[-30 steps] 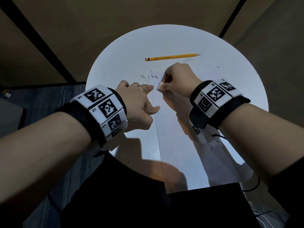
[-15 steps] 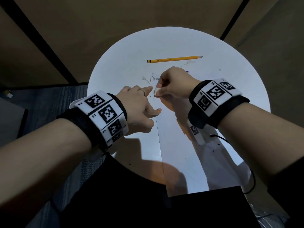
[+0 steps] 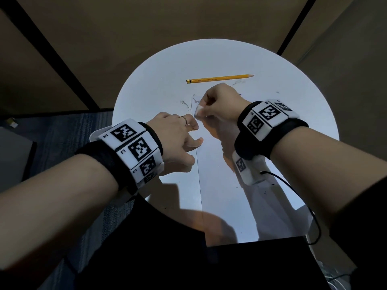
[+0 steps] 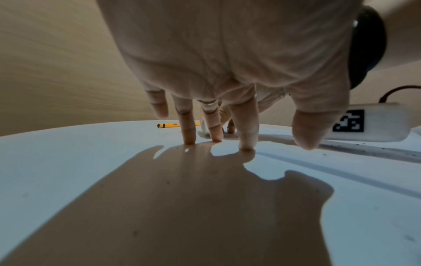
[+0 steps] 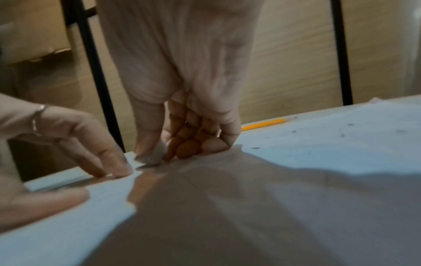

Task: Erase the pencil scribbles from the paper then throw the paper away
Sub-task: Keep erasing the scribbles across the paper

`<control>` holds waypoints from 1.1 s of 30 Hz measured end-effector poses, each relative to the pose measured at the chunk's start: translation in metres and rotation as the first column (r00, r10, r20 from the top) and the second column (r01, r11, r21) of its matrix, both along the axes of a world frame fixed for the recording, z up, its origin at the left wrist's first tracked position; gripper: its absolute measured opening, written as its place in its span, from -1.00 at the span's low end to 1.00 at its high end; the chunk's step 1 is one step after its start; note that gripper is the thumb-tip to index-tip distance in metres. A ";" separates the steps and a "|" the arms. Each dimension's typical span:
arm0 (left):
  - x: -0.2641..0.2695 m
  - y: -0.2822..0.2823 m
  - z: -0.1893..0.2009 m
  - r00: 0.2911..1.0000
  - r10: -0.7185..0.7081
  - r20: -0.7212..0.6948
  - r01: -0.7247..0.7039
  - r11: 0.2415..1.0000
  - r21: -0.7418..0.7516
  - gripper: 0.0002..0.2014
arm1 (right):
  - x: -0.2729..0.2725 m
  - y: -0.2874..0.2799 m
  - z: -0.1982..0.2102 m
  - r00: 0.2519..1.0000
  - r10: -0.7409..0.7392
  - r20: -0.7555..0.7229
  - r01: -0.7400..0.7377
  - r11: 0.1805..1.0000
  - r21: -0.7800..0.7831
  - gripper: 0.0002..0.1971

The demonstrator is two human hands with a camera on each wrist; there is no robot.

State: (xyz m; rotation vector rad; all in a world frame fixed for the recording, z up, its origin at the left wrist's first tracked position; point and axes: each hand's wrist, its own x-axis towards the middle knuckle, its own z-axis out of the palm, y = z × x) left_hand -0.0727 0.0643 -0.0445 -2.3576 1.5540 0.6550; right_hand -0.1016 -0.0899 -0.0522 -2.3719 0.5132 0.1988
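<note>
Head view: the right hand pinches a small white eraser and bears it down on the paper near its far left corner, where faint pencil scribbles lie — probably the marks being worked on. The left hand spreads beside it, likely to keep the sheet from sliding. The paper lies flat on the round white table; a yellow pencil sits apart, beyond both hands.

Left wrist view: straight fingers press tips down onto the white surface, holding nothing — a brace, not a grip. Pencil visible behind them.

Right wrist view: thumb and curled fingers clamp the eraser low against the sheet edge, which should give firm rubbing pressure. Left fingertips touch down just beside it.
</note>
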 end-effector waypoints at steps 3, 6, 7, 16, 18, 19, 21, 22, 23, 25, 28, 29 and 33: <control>-0.001 0.002 -0.001 1.000 -0.020 -0.001 0.020 1.000 0.011 -0.49 | -0.001 0.002 0.000 0.993 0.083 -0.080 -0.085 0.996 -0.020 -0.90; -0.002 0.004 0.000 1.000 -0.015 -0.005 0.015 0.999 0.047 -0.42 | 0.003 0.004 -0.001 0.998 0.046 -0.035 -0.048 0.996 -0.069 -0.85; -0.002 0.004 0.000 1.000 -0.013 -0.003 0.013 0.998 0.053 -0.41 | 0.005 0.003 -0.002 0.999 0.030 -0.020 -0.032 0.995 -0.090 -0.86; -0.003 0.004 0.001 1.000 -0.009 -0.009 0.009 0.998 0.062 -0.43 | -0.001 -0.003 -0.002 0.997 0.018 -0.078 -0.012 0.997 0.076 -0.90; -0.003 0.003 0.001 1.000 -0.010 -0.007 0.010 0.998 0.068 -0.42 | 0.002 -0.001 -0.002 0.999 0.012 -0.035 -0.012 1.000 -0.012 -0.89; -0.003 0.002 0.001 1.000 -0.007 -0.002 0.008 0.997 0.071 -0.42 | 0.004 0.000 -0.001 1.000 0.000 -0.010 -0.001 0.999 -0.052 -0.87; -0.004 0.001 0.001 1.000 0.002 0.005 -0.003 0.998 0.070 -0.41 | 0.005 0.002 -0.003 0.999 -0.027 0.032 0.031 0.993 -0.118 -0.82; -0.005 0.001 0.001 1.000 0.008 0.004 -0.008 0.998 0.067 -0.42 | 0.005 0.002 -0.004 0.999 -0.029 0.035 0.033 0.994 -0.107 -0.80; -0.005 0.001 0.001 1.000 0.011 0.003 -0.012 0.998 0.063 -0.43 | 0.003 0.002 -0.004 1.000 -0.018 0.021 0.019 0.998 -0.062 -0.80; -0.005 0.000 0.002 1.000 0.010 0.004 -0.010 0.998 0.055 -0.48 | -0.002 0.002 -0.003 0.999 0.020 -0.030 -0.018 0.999 0.043 -0.80; -0.006 -0.002 0.003 0.999 0.037 -0.011 -0.037 0.999 0.038 -0.56 | -0.003 0.000 -0.003 1.000 -0.018 -0.004 0.017 1.000 -0.023 -0.81; -0.007 -0.004 0.003 0.998 0.056 -0.015 -0.055 0.998 0.026 -0.60 | -0.002 0.000 -0.002 0.999 -0.034 0.026 0.036 0.996 -0.078 -0.83; -0.008 -0.012 0.002 0.988 0.143 -0.057 -0.147 0.986 -0.078 -0.73 | -0.013 -0.029 -0.005 0.965 -0.257 0.054 0.259 0.965 -0.033 -0.68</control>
